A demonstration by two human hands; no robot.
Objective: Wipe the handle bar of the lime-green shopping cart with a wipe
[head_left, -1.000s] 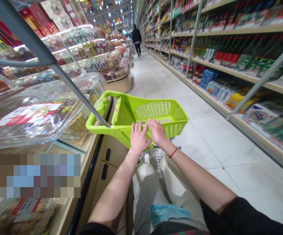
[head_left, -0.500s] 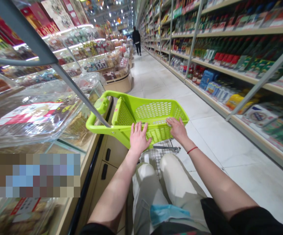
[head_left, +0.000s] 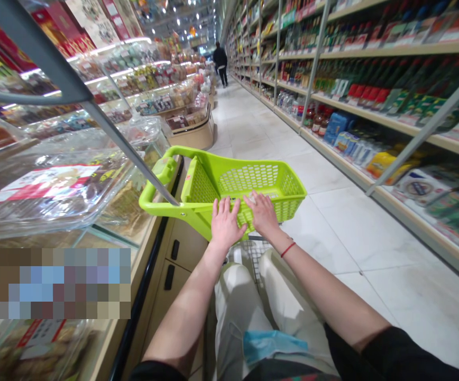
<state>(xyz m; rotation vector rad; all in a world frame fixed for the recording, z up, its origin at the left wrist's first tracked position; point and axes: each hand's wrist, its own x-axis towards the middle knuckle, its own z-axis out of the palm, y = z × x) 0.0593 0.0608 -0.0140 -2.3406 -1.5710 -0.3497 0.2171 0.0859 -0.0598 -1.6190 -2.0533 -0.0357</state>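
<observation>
A lime-green plastic shopping cart basket with perforated walls stands before me. My left hand lies on its near rim, fingers stretched out and spread over the edge, thumb apart on the outer wall. Close beside it, my right hand has its fingers bent over the same rim. A small whitish thing shows under those fingers; what it is cannot be made out. A red cord circles my right wrist. Below the basket, part of the cart's wire lower rack shows between my knees.
Packaged food fills a glass-edged counter close on my left. Long shelves of bottles and boxes line the right. A grey handle bar crosses the upper left. A person is far down the tiled aisle. A blue mask lies on my lap.
My right hand has slid left along the basket's near rim, from near its right end to beside my left hand. My left hand and the cart have stayed in place.
</observation>
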